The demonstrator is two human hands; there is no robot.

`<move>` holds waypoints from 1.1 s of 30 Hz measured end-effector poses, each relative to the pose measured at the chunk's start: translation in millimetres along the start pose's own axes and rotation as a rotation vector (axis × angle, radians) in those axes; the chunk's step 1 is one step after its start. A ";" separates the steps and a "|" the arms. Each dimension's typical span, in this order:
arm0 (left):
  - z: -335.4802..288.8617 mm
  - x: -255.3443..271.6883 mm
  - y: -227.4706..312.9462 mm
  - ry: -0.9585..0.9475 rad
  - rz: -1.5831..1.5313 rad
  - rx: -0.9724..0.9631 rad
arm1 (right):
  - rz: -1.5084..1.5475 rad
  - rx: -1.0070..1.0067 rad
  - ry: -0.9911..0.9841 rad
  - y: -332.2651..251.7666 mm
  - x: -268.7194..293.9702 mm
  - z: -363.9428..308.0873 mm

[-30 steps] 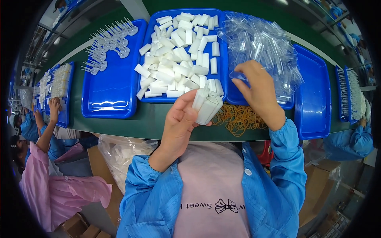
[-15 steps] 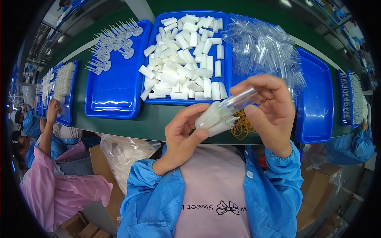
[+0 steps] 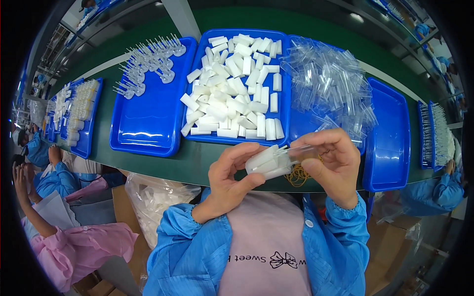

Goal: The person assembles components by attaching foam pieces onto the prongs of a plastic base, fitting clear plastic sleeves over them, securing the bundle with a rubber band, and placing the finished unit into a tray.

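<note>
My left hand [image 3: 232,172] is closed round white foam pieces [image 3: 264,164] laid side by side, fingers behind and thumb in front. A clear plastic sleeve [image 3: 302,154] is pinched between the thumb and fingers of my right hand [image 3: 338,165]. The sleeve's left end meets the right end of the foam pieces; how far it overlaps them I cannot tell. Both hands are above the near table edge, in front of a blue tray [image 3: 282,49] heaped with white foam pieces.
Clear sleeves [image 3: 331,84] fill a tray at the right. Another blue tray [image 3: 387,158] stands beyond them. At the left, a blue tray [image 3: 143,123] holds clear stemmed parts [image 3: 148,69]. Yellow rubber bands [image 3: 298,176] lie below my hands. A co-worker in pink sleeves [image 3: 84,246] is at the left.
The clear sleeve has come down from a tilted position to nearly level against the foam pieces. My right hand is lower. The co-worker's raised hand has left the far-left tray.
</note>
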State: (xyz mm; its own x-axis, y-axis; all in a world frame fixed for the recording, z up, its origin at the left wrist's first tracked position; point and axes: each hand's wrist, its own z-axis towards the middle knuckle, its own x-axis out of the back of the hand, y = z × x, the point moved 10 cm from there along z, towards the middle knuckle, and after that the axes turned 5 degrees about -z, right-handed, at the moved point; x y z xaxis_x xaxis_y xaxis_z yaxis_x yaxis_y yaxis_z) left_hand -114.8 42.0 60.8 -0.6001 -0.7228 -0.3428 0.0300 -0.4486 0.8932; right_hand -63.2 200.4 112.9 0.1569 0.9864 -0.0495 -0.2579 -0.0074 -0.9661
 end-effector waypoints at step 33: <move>3.2 -14.9 22.2 -0.125 0.313 -0.175 | -0.078 0.092 0.050 -10.0 3.5 -12.2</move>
State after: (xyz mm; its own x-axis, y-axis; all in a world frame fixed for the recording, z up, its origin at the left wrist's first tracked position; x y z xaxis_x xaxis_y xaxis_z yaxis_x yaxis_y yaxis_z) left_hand -107.7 44.4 86.7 -0.6329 -0.7741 -0.0132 0.3570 -0.3069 0.8822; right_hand -48.4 201.9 119.3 0.2262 0.9740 0.0101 -0.3290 0.0861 -0.9404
